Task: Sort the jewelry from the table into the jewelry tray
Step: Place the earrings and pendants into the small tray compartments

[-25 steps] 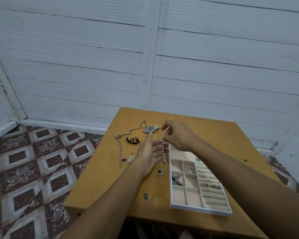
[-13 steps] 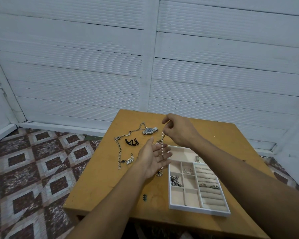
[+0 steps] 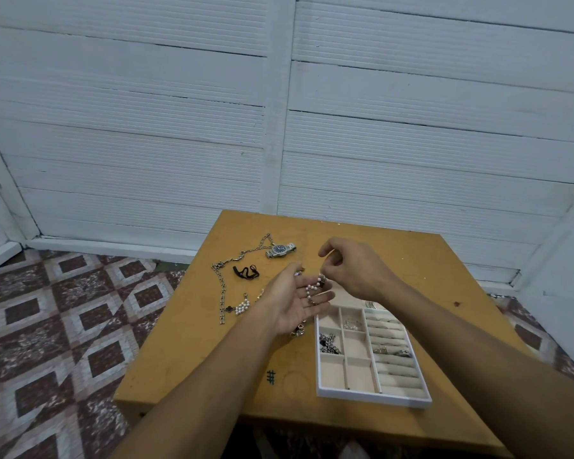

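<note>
One pearl strand [image 3: 313,288] across left hand [image 3: 294,304], palm up, fingers straight, apart | right hand [image 3: 353,270] pinches its top end | one tray [image 3: 375,399] at 4 o'clock of left hand | table [image 3: 411,260], 10–12 o'clock: one watch [image 3: 280,250], one chain [image 3: 222,288], one black cord [image 3: 246,272]

1. There is a single view, from a camera worn on the person's head.
2. It looks forward and down along both forearms [image 3: 226,376].
3. It faces a white slatted wall [image 3: 411,127], which fills the upper half.
4. The worktop [image 3: 186,342] lies close, low and central.
5. The wide lens also takes in tiled floor [image 3: 47,326] at the left.
</note>
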Demonstrator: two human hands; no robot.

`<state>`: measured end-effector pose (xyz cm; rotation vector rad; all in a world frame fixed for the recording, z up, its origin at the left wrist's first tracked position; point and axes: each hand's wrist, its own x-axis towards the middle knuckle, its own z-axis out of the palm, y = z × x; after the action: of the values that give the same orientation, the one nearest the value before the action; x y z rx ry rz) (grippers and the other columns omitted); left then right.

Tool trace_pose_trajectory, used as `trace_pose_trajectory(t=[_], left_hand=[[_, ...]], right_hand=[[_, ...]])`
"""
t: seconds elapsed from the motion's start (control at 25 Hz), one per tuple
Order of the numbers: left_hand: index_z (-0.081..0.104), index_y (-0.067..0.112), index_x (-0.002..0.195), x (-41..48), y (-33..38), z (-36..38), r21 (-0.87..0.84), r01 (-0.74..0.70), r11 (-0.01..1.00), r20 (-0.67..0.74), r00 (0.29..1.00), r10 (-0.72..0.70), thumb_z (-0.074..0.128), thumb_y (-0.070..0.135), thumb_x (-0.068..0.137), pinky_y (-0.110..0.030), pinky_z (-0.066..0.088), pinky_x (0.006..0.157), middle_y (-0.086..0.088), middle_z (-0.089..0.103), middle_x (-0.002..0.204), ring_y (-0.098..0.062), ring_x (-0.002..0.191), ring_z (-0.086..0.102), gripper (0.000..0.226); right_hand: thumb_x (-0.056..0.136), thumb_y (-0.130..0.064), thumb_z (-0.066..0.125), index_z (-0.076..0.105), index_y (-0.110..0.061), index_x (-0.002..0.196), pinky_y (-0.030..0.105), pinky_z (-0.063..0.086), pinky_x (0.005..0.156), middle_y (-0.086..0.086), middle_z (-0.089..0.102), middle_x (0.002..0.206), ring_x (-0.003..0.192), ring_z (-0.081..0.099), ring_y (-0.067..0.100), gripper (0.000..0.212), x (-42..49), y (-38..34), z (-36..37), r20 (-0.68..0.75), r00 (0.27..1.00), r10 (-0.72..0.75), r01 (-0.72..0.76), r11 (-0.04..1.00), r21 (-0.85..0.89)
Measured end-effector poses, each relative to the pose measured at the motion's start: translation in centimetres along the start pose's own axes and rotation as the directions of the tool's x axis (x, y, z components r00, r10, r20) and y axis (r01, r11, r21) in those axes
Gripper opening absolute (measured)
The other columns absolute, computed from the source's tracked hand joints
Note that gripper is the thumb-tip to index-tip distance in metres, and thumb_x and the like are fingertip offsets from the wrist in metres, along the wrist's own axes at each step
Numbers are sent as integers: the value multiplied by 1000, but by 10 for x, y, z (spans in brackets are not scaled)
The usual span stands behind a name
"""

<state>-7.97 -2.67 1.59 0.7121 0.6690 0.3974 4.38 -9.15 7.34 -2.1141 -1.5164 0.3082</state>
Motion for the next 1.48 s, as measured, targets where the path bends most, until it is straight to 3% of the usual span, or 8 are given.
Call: trace_pose_trajectory(t=[0.16,0.36,0.56,0.8,1.0,1.2,1.32,1.48], left_hand=[[58,-6,117,0,3,8,141,39,989,66,997,-49,35,38,101,-42,54,90,-21,69,100,-32,90,68,52],[61,0,102,-2,-3,17,298,84,951,143,981,-131,37,8,92,-40,52,94,-19,66,104,-30,96,66,27],[63,0,97,-4,-9,28,431,108,896,174,964,-200,28,-4,85,-39,49,98,-17,63,104,-26,93,64,37],[60,-2,104,-5,-20,30,495,170,852,176,941,-289,39,14,93,-43,44,103,-21,63,111,-36,110,61,29],[55,-9,125,-10,-22,30,464,164,870,164,950,-266,40,42,98,-39,47,96,-27,60,114,-36,101,59,60],[62,-6,117,-17,-27,32,465,86,881,119,980,-159,46,41,98,-36,51,90,-19,67,101,-36,105,64,54],[65,0,108,-20,-28,33,439,66,896,120,984,-131,46,38,98,-36,50,88,-13,69,90,-33,98,66,44],[65,1,105,-23,-33,36,423,41,905,83,993,-83,47,36,98,-36,49,84,-15,66,94,-28,91,59,40]], right_hand=[[82,-16,60,59,-30,94,49,46,92,-14,69,75,84,64,10,18,-10,6,-8,-12,1000,7,-7,999,32],[82,-16,61,59,-30,94,47,46,93,-14,70,74,81,65,6,19,-34,20,-8,-5,999,43,-43,996,81],[82,-13,62,63,-24,98,38,52,83,-10,72,75,77,67,8,20,-53,35,-7,-16,997,73,-70,988,141],[83,-11,63,61,-24,98,23,49,68,-9,72,76,73,65,5,20,-70,51,-5,9,993,118,-118,977,176],[85,-15,62,60,-26,98,20,42,61,-10,71,76,70,60,0,17,-78,60,-1,20,992,126,-128,976,178],[86,-14,61,61,-24,99,19,44,56,-8,69,77,67,60,6,16,-83,60,1,3,991,134,-131,964,231],[85,-16,62,61,-26,97,28,50,67,-9,69,76,74,63,10,16,-84,60,5,-10,989,150,-143,960,240],[84,-16,61,61,-27,95,28,50,63,-8,70,77,72,64,12,15,-87,63,8,-9,986,167,-159,952,261]])
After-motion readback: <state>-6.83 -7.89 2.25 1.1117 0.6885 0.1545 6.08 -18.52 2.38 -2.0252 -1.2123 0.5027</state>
